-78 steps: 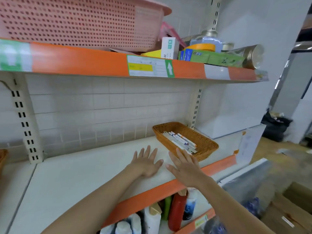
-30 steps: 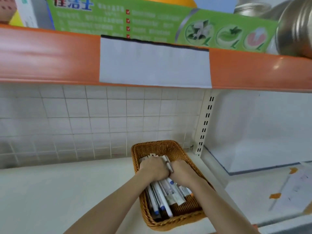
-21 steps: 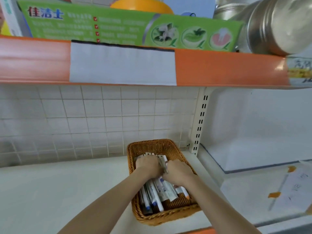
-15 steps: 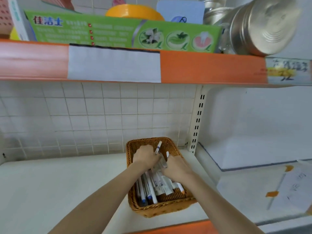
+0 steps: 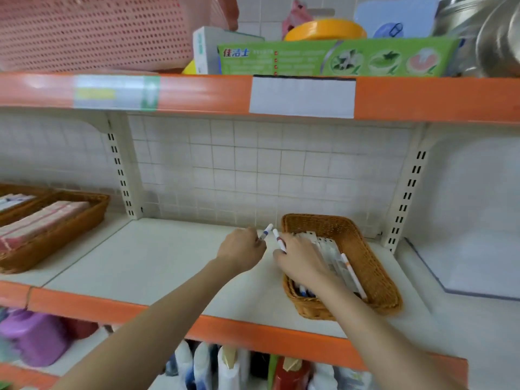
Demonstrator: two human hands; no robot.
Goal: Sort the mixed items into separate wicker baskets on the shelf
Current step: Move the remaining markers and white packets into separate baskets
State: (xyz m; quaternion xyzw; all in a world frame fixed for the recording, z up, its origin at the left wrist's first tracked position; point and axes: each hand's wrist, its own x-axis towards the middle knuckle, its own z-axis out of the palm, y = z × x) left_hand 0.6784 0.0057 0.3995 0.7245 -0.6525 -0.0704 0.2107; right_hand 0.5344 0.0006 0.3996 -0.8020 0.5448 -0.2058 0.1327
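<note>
A brown wicker basket [image 5: 363, 249] stands at the right end of the white shelf [image 5: 146, 263], filled with several white pens and packaged items. My left hand [image 5: 242, 250] hovers just left of the basket and grips a white pen with a blue band [image 5: 266, 232]. My right hand [image 5: 301, 258] sits over the basket's left rim and holds a white pen with a red band [image 5: 278, 239]. One more red-banded pen [image 5: 353, 275] lies along the basket's right side. Two wicker baskets [image 5: 70, 229] at the far left hold flat pink and white packs.
An upper orange-edged shelf [image 5: 197, 91] hangs close overhead, carrying a pink plastic basket [image 5: 92, 32], a green box [image 5: 334, 59] and metal containers [image 5: 489, 35]. Bottles [image 5: 230, 367] stand on the shelf below. A white side panel [image 5: 472, 209] closes the right.
Both hands have lifted out of the right basket, each holding a pen, and the left hand has moved left of the rim. The view has swung left, revealing the left baskets.
</note>
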